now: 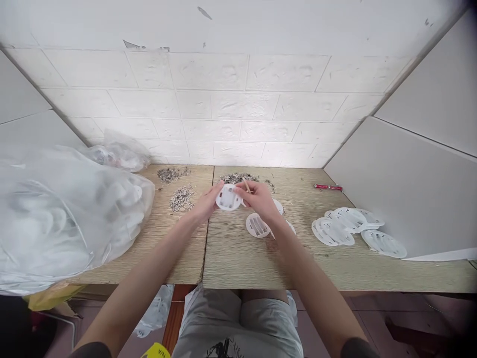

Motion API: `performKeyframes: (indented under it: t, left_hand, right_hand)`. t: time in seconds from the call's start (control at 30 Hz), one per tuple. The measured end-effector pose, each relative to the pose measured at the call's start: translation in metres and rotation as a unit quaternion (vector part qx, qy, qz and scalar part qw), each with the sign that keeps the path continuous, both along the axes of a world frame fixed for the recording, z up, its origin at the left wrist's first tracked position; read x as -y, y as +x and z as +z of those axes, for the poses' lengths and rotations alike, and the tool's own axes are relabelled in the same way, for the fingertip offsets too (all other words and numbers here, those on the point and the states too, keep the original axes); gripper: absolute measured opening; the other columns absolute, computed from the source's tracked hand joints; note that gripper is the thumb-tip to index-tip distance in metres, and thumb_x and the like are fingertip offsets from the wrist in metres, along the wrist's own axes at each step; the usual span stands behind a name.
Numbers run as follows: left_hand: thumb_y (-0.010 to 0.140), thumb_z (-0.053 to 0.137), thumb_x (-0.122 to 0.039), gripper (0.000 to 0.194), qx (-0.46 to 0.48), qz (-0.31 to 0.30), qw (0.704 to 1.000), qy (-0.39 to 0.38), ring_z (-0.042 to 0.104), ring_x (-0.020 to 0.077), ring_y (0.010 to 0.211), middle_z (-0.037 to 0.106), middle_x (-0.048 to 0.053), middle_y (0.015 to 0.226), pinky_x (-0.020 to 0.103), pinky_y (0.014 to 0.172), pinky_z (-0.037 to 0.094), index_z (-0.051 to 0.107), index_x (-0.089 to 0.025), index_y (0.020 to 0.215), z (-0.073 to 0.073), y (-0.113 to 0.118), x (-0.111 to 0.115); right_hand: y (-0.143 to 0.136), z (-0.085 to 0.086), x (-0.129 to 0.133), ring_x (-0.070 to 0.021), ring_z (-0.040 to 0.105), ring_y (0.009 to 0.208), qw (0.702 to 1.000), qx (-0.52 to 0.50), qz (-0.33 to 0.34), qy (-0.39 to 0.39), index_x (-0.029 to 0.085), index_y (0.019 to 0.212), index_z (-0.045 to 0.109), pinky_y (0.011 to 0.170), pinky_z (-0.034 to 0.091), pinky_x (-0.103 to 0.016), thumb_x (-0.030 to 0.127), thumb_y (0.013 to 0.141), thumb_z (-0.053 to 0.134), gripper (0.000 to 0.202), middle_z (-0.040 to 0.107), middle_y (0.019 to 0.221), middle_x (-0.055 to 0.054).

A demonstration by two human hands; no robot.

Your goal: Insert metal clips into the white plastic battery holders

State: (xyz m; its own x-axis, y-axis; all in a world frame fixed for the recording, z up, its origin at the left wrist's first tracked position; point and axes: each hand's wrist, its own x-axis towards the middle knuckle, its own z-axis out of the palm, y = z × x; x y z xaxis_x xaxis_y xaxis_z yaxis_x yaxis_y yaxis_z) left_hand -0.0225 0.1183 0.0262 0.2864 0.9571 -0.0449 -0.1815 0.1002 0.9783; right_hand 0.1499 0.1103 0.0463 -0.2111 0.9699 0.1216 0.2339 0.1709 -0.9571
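A round white plastic piece with slots like a battery compartment (228, 199) is held up over the table, tilted towards me. My left hand (209, 202) grips its left edge between thumb and fingers. Close to its right edge, my right hand (261, 200) is closed around a thin tan stick-like tool (246, 186). Whether the right fingers also pinch a small part cannot be made out. Below my hands lies another slotted white disc (257, 225), and more discs are partly hidden under my right forearm. Small metal parts (238, 177) are heaped just behind my hands.
Two more heaps of small metal parts (181, 198) lie to the left. A large clear bag of white pieces (74, 214) covers the table's left end. Overlapping white discs (335, 231) and a red-handled tool (328, 187) lie at right. A white brick-pattern wall (227, 109) stands behind.
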Motion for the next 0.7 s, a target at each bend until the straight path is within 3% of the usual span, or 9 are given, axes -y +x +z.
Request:
performKeyframes:
  t: [0.07,0.13,0.23,0.4,0.57,0.7]
  left_hand:
    - [0.084,0.055,-0.053,0.037,0.060,0.052,0.996,-0.029,0.053,0.0116,0.057,0.060,0.003,0.071,0.024,0.047,0.042,0.060,-0.016,0.080,-0.010,0.007,-0.011]
    - [0.083,0.058,-0.050,0.035,0.067,0.067,0.994,-0.055,0.050,0.0107,0.053,0.058,0.002,0.066,0.023,0.043,0.039,0.060,-0.015,0.076,-0.022,0.011,-0.016]
    - [0.084,0.058,-0.047,0.034,0.062,0.075,0.993,-0.061,0.048,0.0098,0.051,0.056,0.002,0.062,0.022,0.041,0.036,0.061,-0.014,0.074,-0.032,0.014,-0.017]
    - [0.084,0.058,-0.043,0.029,0.062,0.101,0.989,-0.088,0.052,0.0100,0.053,0.058,0.002,0.065,0.021,0.044,0.040,0.059,-0.015,0.076,-0.028,0.014,-0.018]
    - [0.089,0.052,-0.039,0.025,0.063,0.092,0.986,-0.123,0.054,0.0113,0.050,0.058,0.002,0.063,0.021,0.042,0.039,0.058,-0.015,0.083,-0.020,0.013,-0.021]
    - [0.089,0.052,-0.038,0.026,0.062,0.086,0.987,-0.119,0.052,0.0105,0.048,0.058,0.002,0.063,0.021,0.038,0.037,0.058,-0.015,0.080,-0.022,0.013,-0.023]
  right_hand:
    - [-0.004,-0.009,-0.018,-0.0089,0.041,0.045,1.000,0.006,-0.022,0.013,0.017,0.085,0.067,0.046,0.033,-0.023,0.051,0.078,0.061,0.036,0.046,0.051,0.006]
    - [-0.006,-0.020,-0.028,-0.0088,0.040,0.045,0.998,0.038,-0.039,0.038,0.017,0.070,0.063,0.049,0.035,-0.023,0.054,0.081,0.057,0.039,0.044,0.048,0.005]
    - [0.000,-0.031,-0.030,-0.0093,0.044,0.045,0.996,0.040,-0.061,0.059,0.017,0.062,0.060,0.053,0.039,-0.024,0.059,0.088,0.043,0.052,0.052,0.051,0.001]
    - [0.029,-0.029,-0.029,-0.0107,0.047,0.048,0.982,0.054,-0.162,0.081,0.014,0.087,0.068,0.052,0.037,-0.024,0.061,0.093,0.029,0.061,0.066,0.070,-0.005]
    - [0.061,-0.029,-0.040,-0.0160,0.058,0.065,0.938,0.246,-0.238,0.053,0.014,0.093,0.070,0.060,0.035,-0.026,0.042,0.096,0.035,0.045,0.071,0.080,-0.008]
    - [0.075,-0.031,-0.043,-0.0194,0.061,0.075,0.899,0.353,-0.260,0.000,0.013,0.096,0.072,0.060,0.033,-0.027,0.028,0.089,0.047,0.029,0.072,0.087,-0.011]
